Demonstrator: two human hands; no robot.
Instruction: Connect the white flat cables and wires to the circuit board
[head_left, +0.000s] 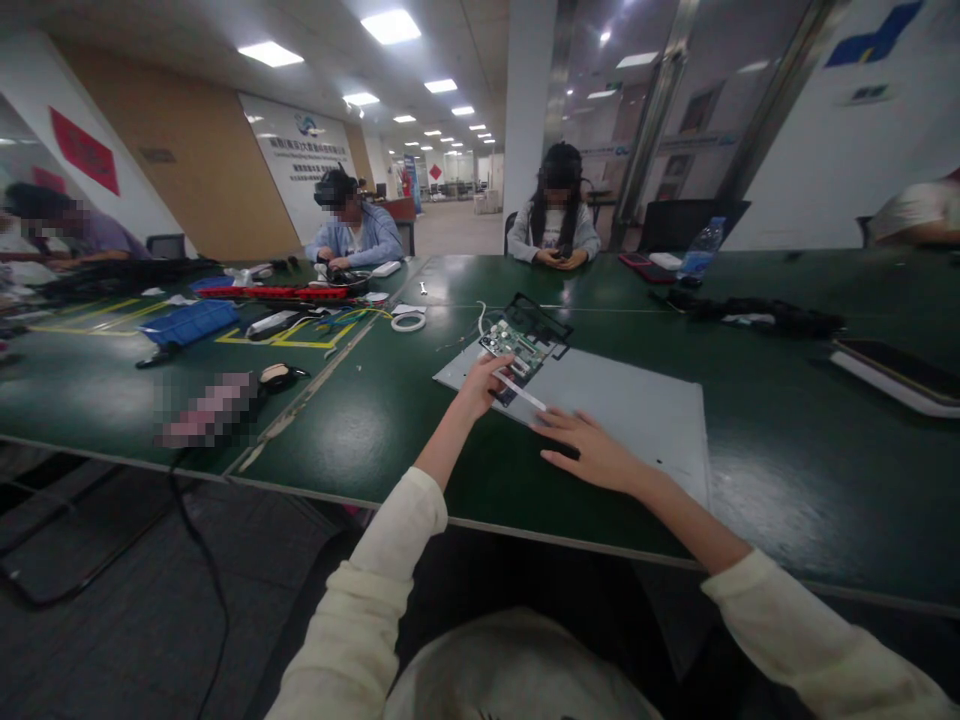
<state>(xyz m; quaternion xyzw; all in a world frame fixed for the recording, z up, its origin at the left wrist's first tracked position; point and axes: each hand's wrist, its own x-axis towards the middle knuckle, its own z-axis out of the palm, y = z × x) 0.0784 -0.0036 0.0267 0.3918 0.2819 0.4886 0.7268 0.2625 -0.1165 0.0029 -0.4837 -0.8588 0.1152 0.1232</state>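
A green circuit board in a black frame is tilted over a flat grey panel on the table in front of me. My left hand grips the board's near left edge between thumb and fingers. From there a white flat strip, which looks like a ribbon cable, runs down to the right. My right hand has its fingers stretched out, the tips beside the strip's free end; whether they touch it I cannot tell. Something small and dark shows between that hand's thumb and fingers.
On the green table lie a white tape roll, a blue bin, cables and a blurred pink item at left. A phone-like slab, black straps and a bottle lie rightward. Several people sit around.
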